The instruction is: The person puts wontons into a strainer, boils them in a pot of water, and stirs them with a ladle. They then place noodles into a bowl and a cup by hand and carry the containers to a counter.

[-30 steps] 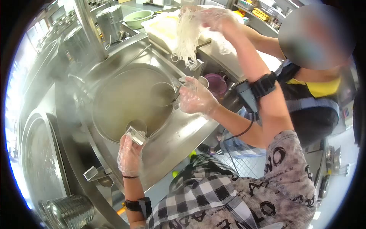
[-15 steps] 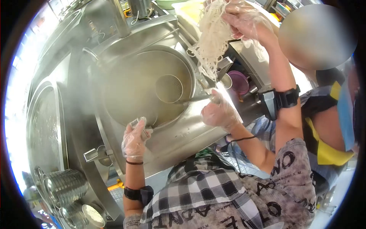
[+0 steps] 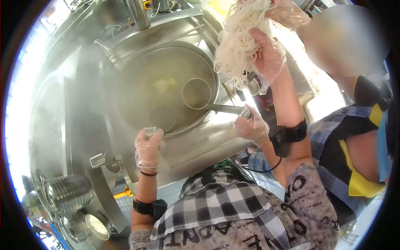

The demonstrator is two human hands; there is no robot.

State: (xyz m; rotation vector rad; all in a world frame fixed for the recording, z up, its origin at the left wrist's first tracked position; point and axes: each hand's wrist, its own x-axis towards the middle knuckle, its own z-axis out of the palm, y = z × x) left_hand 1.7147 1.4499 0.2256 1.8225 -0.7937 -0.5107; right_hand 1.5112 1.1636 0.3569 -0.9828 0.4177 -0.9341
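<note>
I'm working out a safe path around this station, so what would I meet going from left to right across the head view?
Stacked metalware → the left hand, holding a metal handle → the round strainer → the white noodles → the co-worker's yellow cloth.

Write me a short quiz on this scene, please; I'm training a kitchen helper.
1. What does the right hand touch?
A) a knife
B) white noodles
C) a blue cloth

2. True or false: the left hand holds a metal handle at the near side of the pot.

3. Complete: the strainer held by the co-worker's lower hand has a ____ rim.

Key: 1. B; 2. True; 3. round
</note>
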